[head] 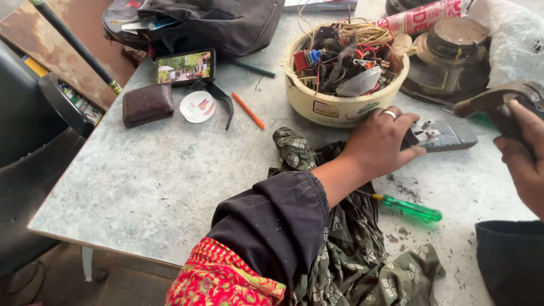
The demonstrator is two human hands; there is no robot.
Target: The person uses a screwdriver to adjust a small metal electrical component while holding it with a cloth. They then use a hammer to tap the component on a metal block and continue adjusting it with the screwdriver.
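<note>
Grey plug board (pixel 445 136) lies on the table (pixel 170 181), pinched by the left hand (pixel 381 143). Right hand (pixel 524 153) wraps around a brown-handled tool (pixel 493 102). Green screwdriver (pixel 409 208) lies near.

Screwdriver (pixel 409 208) on cloth (pixel 351 249), before bowl (pixel 340 105).

You wear a dark navy sleeve (pixel 272 224) on your left arm, bunched at the cuff, over a red patterned cloth (pixel 221 280). Your left hand (pixel 379 141) carries a silver ring (pixel 390 114); your right sleeve (pixel 510 260) is dark too.
</note>
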